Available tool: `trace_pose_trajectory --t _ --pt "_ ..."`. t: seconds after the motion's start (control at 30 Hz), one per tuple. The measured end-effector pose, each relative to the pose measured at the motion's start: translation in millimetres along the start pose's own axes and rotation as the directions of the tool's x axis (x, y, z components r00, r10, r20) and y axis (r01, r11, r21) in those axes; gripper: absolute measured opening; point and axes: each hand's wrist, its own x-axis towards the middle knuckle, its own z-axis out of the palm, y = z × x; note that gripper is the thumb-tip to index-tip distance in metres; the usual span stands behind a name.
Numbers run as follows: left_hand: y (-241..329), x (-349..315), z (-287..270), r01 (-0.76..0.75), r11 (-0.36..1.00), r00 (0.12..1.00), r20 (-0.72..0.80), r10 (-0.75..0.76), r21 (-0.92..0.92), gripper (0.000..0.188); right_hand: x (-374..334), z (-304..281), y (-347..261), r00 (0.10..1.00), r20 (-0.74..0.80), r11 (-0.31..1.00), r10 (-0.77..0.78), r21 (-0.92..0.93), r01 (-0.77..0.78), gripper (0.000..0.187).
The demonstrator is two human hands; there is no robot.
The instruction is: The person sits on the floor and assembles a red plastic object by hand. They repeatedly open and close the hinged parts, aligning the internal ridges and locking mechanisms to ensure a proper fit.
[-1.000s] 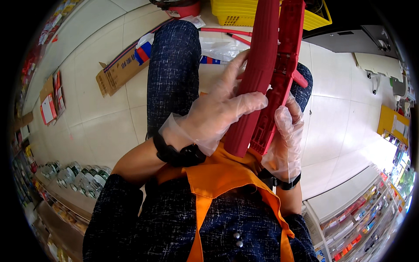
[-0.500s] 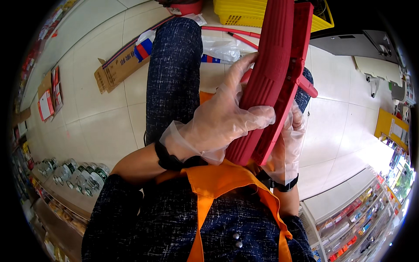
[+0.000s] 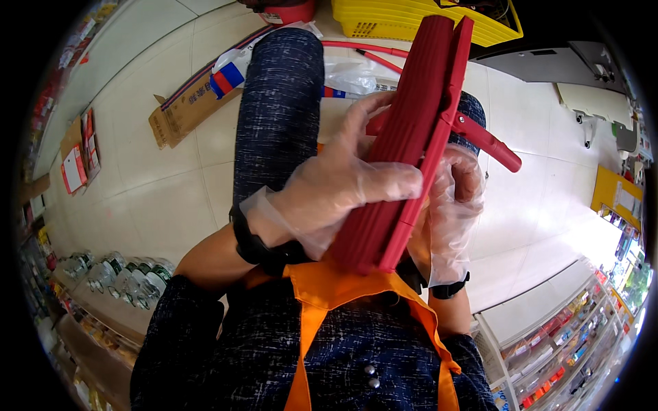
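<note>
A dark red ribbed plastic piece (image 3: 404, 130) is held tilted in front of my body. It has a flat flange along its right side and a short tube (image 3: 488, 142) jointed to it, pointing right. I cannot tell its exact kind. My left hand (image 3: 336, 188), in a clear plastic glove, grips it from the left, thumb across its face and fingers partly hidden behind. My right hand (image 3: 458, 198), gloved likewise, is closed with curled fingers just below the tube, close to the piece's right edge; what it pinches is hidden.
On the tiled floor lie a flattened cardboard box (image 3: 179, 120), red poles (image 3: 373, 48) and clear plastic wrapping (image 3: 348, 73). A yellow basket (image 3: 373, 22) stands ahead. Bottles (image 3: 130, 277) sit on a shelf at left; a stocked rack (image 3: 555, 356) is at right.
The red piece has turned and come lower and nearer my body, showing more of its edge. The jointed tube now sticks out farther right. My right hand's fingers are more curled.
</note>
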Motion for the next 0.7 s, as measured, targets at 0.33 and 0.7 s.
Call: trace_pose_trajectory --t 0.33,0.7 --pt "29.9 -36.2 -23.6 -0.067 0.860 0.969 -0.171 0.176 0.506 0.104 -1.7 42.5 -21.1 0.832 0.359 0.723 0.423 0.421 -0.548 0.049" --pt "23.3 -63.9 -12.4 -0.015 0.656 0.939 -0.215 0.268 0.755 0.101 8.6 39.4 -24.9 0.645 0.634 0.513 0.427 0.418 -0.750 0.057"
